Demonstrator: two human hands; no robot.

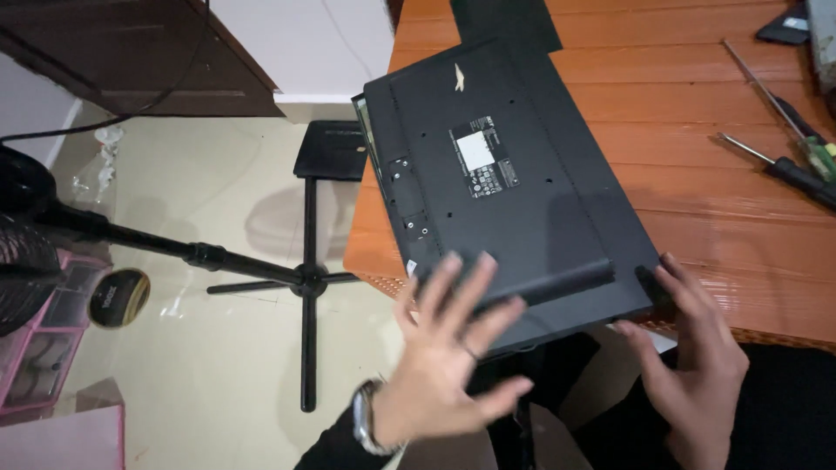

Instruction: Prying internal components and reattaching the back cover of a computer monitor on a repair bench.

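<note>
Black monitor (514, 183) lies face down across the worktop (697, 130) corner, overhanging. Right hand (697, 365) pinches its near corner; left hand (444, 365) hovers, fingers spread, holding nothing. Repositioning step, judged; next needs a two-handed hold.

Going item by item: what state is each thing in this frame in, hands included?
Black monitor: face down on the table, back panel up, one corner past the edge.
Left hand: open, fingers spread, blurred, over the monitor's near edge.
Right hand: grip on the monitor's near corner.
Screwdrivers: lying flat on the wooden table, untouched.
Black stand: upright on the floor.
</note>
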